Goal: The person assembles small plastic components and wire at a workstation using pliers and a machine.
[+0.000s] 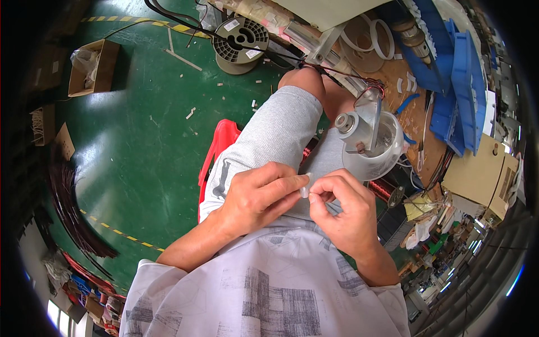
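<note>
A small whitish, translucent piece [306, 184] sits between my two hands, above my lap. My left hand [261, 194] pinches it with thumb and forefinger from the left. On its other side, the fingertips of my right hand [348, 208] are pressed together at its lower end. The piece is too small to name its kind. Just beyond my right hand stands a metal spindle head [353, 128] with a round translucent bowl [373, 164] around its side and lower part.
A spool of copper wire [382, 190] lies right of my right hand. The wooden bench [407, 109] carries blue bins [469, 84], white rings [382, 39] and wires. On the green floor stand a large reel [241, 42], a cardboard box [92, 67] and a red stool [216, 149] under me.
</note>
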Available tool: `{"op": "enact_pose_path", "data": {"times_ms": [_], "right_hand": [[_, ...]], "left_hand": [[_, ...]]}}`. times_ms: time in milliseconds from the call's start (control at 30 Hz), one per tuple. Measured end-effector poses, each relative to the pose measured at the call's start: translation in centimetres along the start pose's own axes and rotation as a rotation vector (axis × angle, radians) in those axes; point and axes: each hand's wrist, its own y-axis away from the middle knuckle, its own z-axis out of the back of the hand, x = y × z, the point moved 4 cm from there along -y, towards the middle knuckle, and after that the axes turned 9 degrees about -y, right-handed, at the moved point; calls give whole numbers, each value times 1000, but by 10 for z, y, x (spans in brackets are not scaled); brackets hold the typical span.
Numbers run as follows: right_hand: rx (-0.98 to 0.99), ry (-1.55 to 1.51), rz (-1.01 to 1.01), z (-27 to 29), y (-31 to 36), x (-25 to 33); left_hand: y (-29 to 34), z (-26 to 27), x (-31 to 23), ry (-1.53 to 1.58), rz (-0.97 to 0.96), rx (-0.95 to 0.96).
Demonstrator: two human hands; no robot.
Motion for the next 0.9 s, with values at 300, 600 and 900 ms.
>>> {"op": "enact_pose_path", "data": {"times_ms": [300, 600, 900], "right_hand": [[34, -133, -40, 2, 0, -2], [82, -532, -252, 9, 7, -12], [120, -403, -113, 14, 1, 6]], "left_hand": [[1, 0, -2, 128, -34, 25], [3, -3, 4, 501, 172, 121], [-3, 5, 2, 497, 288, 143]]}}
